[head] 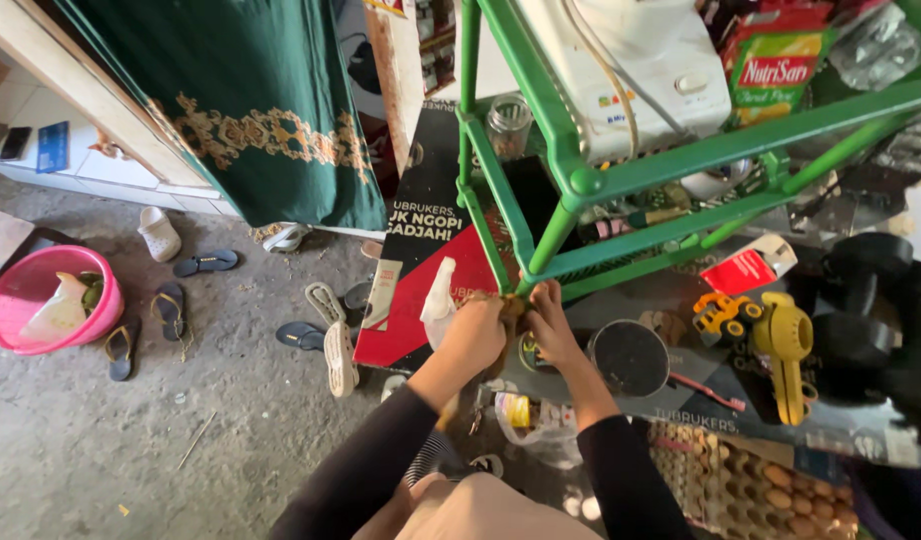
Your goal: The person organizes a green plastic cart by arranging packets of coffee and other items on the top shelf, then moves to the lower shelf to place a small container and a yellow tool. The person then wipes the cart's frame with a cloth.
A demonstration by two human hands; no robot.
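Observation:
My left hand (pixel 473 338) and my right hand (pixel 551 325) meet at the low front corner of a green metal rack (pixel 541 255). Both are closed on a small brown cloth (pixel 509 308) pressed against the rack's leg. A white plastic bottle-like thing (pixel 439 292) sits just left of my left hand; whether that hand holds it is unclear. Black sleeves cover both forearms. On the rack's upper shelf stand a white appliance (pixel 641 60), a glass jar (pixel 508 122) and a red-and-green packet (pixel 776 65).
Sandals (pixel 326 335) lie scattered on the concrete floor, with a pink basin (pixel 21 300) at the left. A green curtain (pixel 261 110) hangs behind. Right of my hands are a round black tin (pixel 631 357), a yellow toy truck (pixel 721 315), a yellow tool (pixel 789 350), dumbbells (pixel 866 265) and an egg tray (pixel 751 485).

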